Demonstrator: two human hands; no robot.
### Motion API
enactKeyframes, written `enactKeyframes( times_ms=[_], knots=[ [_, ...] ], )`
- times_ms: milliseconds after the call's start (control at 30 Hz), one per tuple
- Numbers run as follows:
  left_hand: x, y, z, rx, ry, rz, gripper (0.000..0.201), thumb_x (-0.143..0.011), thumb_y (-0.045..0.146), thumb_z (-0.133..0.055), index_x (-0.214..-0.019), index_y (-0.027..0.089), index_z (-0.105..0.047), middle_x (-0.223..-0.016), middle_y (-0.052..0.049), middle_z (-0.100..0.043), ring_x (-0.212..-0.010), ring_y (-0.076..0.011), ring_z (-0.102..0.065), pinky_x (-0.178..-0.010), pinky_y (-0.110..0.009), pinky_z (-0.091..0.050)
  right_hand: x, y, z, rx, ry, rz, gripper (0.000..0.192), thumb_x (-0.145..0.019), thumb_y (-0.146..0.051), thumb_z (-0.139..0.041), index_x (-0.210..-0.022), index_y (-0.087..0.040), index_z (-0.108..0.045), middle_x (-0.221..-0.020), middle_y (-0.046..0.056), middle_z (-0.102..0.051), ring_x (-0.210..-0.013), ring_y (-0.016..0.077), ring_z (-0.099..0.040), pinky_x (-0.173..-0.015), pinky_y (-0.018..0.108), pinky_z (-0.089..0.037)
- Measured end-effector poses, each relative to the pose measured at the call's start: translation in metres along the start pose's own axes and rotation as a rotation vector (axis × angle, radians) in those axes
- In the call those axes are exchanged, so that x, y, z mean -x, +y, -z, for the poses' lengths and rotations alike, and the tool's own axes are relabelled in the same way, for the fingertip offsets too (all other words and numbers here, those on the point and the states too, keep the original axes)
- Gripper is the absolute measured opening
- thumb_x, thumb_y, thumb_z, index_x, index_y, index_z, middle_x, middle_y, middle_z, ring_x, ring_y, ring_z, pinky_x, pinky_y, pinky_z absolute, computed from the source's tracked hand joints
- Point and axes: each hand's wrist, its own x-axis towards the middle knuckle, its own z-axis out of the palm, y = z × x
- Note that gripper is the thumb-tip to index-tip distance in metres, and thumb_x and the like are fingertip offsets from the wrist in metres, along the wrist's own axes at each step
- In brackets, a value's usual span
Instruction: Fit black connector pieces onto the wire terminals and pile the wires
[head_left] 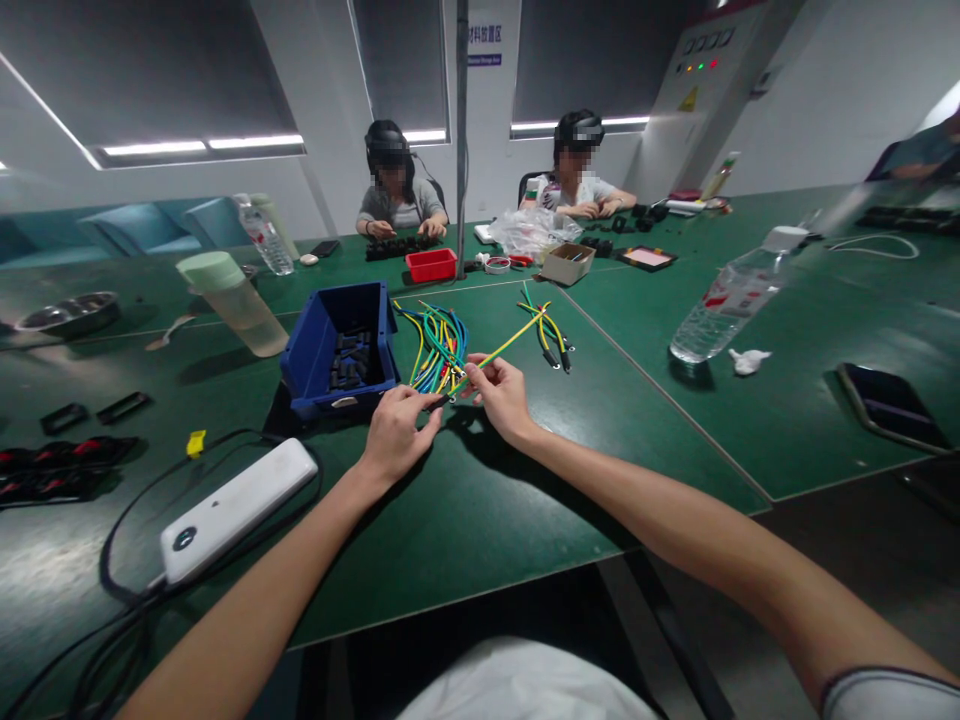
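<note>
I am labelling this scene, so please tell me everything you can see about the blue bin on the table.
The blue bin is an open-topped box that looks like plastic, with sloped walls and a lower front lip. It stands upright on the green table, apparently on a dark mat. Small black parts lie inside. The coloured wires lie just beside it. Neither hand touches it; the left hand is nearest.

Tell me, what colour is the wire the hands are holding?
Yellow. The wire shows best in the head view, pinched between the left hand and right hand.

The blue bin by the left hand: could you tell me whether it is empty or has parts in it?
Not empty. The blue bin shows small dark parts lying on its floor, well below the rim.
</note>
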Motion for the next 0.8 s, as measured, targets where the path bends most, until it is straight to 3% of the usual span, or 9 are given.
enactKeyframes(
  times_ms=[200, 500, 800],
  knots=[
    [0.001, 0.007, -0.003, 0.052, -0.034, 0.028, 0.02, -0.084, 0.028, -0.056, -0.1, 0.018, -0.065, -0.086, -0.006, -0.065, -0.082, -0.0201, -0.058, -0.08, -0.037, -0.045, 0.001, -0.003, -0.001, 0.018, 0.013, 0.059, 0.05, -0.075, -0.047, -0.064, -0.112, -0.016, -0.055, -0.061, -0.004, -0.058, -0.051, 0.011, -0.058, -0.044, 0.021, -0.042],
    [0.003, 0.012, -0.008, 0.142, -0.08, 0.044, 0.024, -0.083, 0.029, -0.058, -0.104, 0.019, -0.062, -0.085, -0.005, -0.065, -0.082, -0.0204, -0.06, -0.08, -0.037, -0.047, -0.002, -0.004, -0.001, 0.029, 0.031, 0.092, 0.046, -0.072, -0.047, -0.066, -0.107, -0.019, -0.054, -0.053, -0.007, -0.054, -0.046, 0.0101, -0.053, -0.045, 0.021, -0.042],
    [0.002, 0.01, -0.004, 0.21, -0.09, 0.099, 0.027, -0.088, 0.021, -0.044, -0.108, 0.02, -0.063, -0.09, -0.006, -0.067, -0.089, -0.0202, -0.062, -0.085, -0.037, -0.047, -0.009, -0.009, 0.006, 0.121, 0.054, 0.123, 0.058, -0.074, -0.05, -0.063, -0.119, -0.016, -0.054, -0.054, -0.006, -0.056, -0.044, 0.0098, -0.05, -0.045, 0.021, -0.04]
  ],
)
